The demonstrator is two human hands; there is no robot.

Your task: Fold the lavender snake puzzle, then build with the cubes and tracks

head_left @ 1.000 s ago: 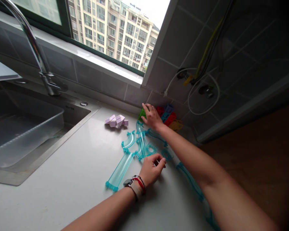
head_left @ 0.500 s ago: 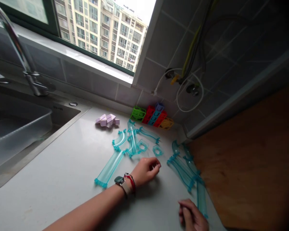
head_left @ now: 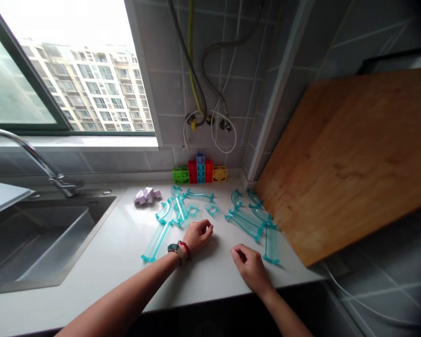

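Observation:
My left hand point(head_left: 199, 233), with a watch and a red band on its wrist, rests on the white counter point(head_left: 119, 252) with its fingers curled and pinched; what they hold is too small to make out. It lies just in front of a cluster of clear teal track pieces point(head_left: 177, 210), beside a long straight one point(head_left: 156, 242). My right hand point(head_left: 250, 267) rests near the counter's front edge with fingers loosely curled and nothing seen in them. It is close to a second group of teal tracks point(head_left: 256, 220).
Coloured blocks point(head_left: 199, 172) stand in a row against the tiled back wall, and a pale purple folded toy point(head_left: 146, 195) lies left of the tracks. A steel sink point(head_left: 35, 238) with a tap point(head_left: 38, 161) is at the left. A wooden board point(head_left: 347, 154) leans at the right.
My right hand has drawn back from the coloured blocks to the counter's front edge. The view has pulled back and risen, showing more of the wall and board. My left hand has stayed put.

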